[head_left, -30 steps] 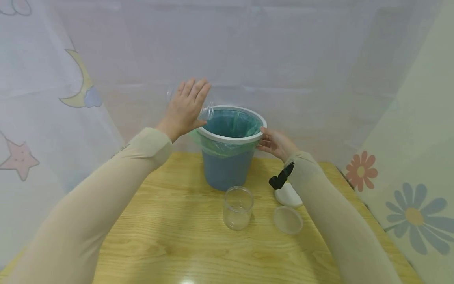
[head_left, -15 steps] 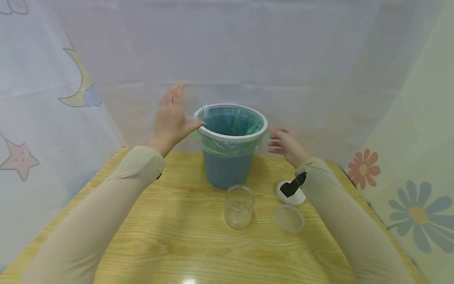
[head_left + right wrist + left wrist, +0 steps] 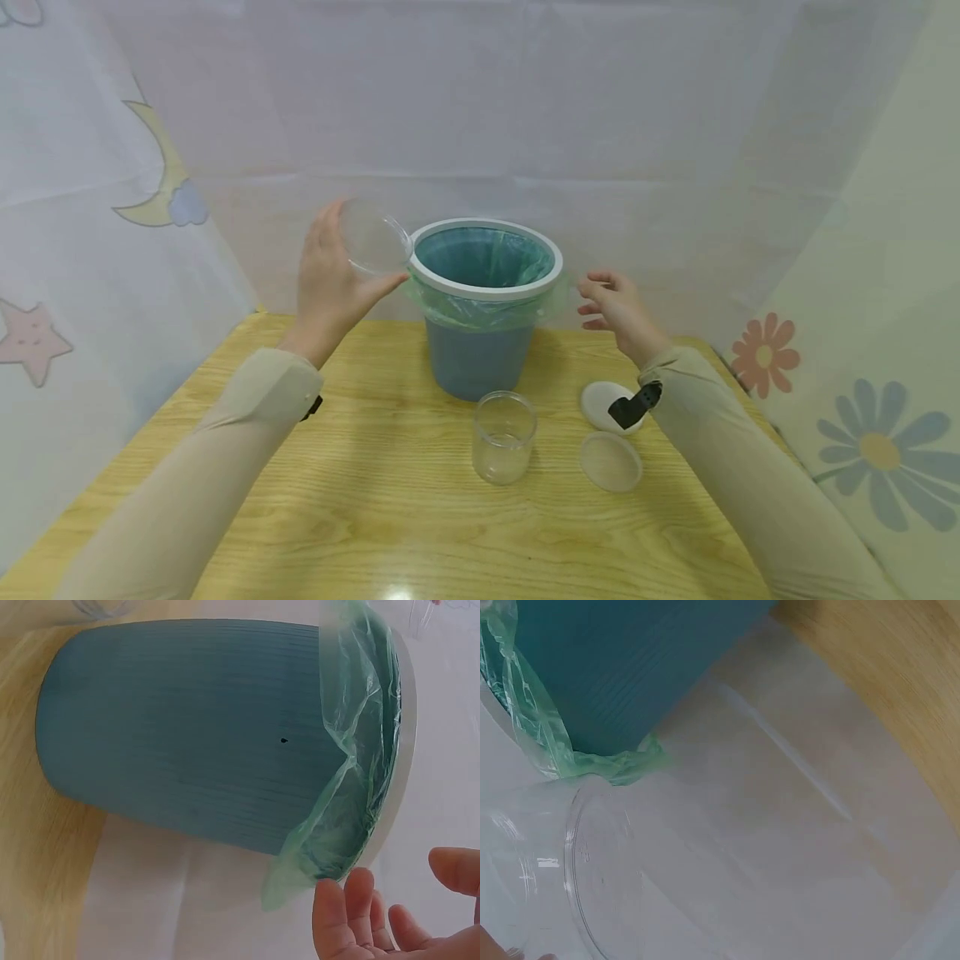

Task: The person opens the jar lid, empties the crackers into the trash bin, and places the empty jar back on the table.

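My left hand [image 3: 326,287] holds a clear plastic jar [image 3: 372,240], thumb below and fingers round its far side, just left of the bin's rim. The left wrist view shows the jar [image 3: 574,870] lying sideways below the green bag edge. A blue trash bin [image 3: 480,358] stands upright at the table's back, its white ring over a green bag [image 3: 468,312]. To the right of the bin, my right hand [image 3: 618,308] hovers with loosely bent fingers and nothing in them. Its fingertips [image 3: 358,881] are close to the bag's folded edge in the right wrist view.
A second clear jar [image 3: 504,450] stands uncovered in front of the bin. To its right lie a translucent round lid [image 3: 611,462] and a white round object [image 3: 600,400], partly behind the black wrist strap. Printed cloth walls [image 3: 480,108] border the wooden table [image 3: 375,517].
My left hand has drawn left and down from the bin's rim, still holding the jar. My right hand has come away from the rim and shifted right.
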A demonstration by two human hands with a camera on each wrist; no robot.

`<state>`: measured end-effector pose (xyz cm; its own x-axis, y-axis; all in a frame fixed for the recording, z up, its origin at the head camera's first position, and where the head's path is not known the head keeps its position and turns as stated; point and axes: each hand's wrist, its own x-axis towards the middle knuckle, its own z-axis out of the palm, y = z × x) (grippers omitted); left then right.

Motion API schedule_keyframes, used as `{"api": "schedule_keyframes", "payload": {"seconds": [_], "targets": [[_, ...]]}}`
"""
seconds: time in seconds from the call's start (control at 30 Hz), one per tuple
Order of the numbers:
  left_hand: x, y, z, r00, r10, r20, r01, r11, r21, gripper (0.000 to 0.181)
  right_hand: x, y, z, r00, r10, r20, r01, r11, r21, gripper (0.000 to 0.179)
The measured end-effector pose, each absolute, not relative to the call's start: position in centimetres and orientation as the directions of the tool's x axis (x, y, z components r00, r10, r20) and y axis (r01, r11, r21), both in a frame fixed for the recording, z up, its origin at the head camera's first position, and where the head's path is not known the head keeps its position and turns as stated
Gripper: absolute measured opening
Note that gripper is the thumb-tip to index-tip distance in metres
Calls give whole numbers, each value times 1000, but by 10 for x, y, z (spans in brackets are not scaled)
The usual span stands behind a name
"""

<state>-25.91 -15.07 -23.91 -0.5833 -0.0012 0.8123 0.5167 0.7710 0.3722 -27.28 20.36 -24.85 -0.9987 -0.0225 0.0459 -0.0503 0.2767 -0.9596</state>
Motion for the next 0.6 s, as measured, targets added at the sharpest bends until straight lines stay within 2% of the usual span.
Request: {"api": "schedule_keyframes", "payload": {"seconds": [0.2,0.43,0.6], "targets": [[-248,-153,-248,-645,-140,751,460,714,528,112,-263,206,-248,-995,-27,96,-99,388,-916,57],[-235,-155,-258,-721,-243,649,405,612,679,109,-255,212,-250,-988,-61,140,-153,471,-869,58],[-229,-156,-262,-746,-276,606,383,567,729,109,-250,215,-253,-982,-90,168,-190,496,-847,58]]}}
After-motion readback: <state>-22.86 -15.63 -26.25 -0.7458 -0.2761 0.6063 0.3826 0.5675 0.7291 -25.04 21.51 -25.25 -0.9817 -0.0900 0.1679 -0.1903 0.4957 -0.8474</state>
